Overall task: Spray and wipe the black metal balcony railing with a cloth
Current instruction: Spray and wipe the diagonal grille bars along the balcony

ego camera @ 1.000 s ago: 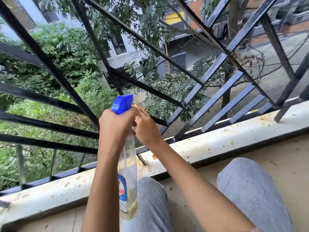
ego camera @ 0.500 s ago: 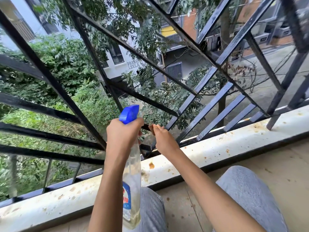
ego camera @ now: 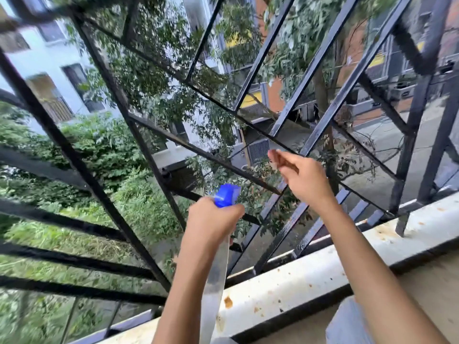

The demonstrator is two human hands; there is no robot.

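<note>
Left hand (ego camera: 213,219) grips the bottle (ego camera: 227,194) close before the railing (ego camera: 320,130), right hand (ego camera: 301,180) loose, apparently empty, no cloth visible; advise aiming the nozzle squarely at one bar.

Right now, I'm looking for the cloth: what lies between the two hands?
Head view: nothing held there. Between the left hand, gripping the spray bottle, and the right hand, only railing bars and leaves beyond show.

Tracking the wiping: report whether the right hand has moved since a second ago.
Yes. The right hand has lifted up and rightward, farther above the white ledge and away from the spray bottle in the left hand.
</note>
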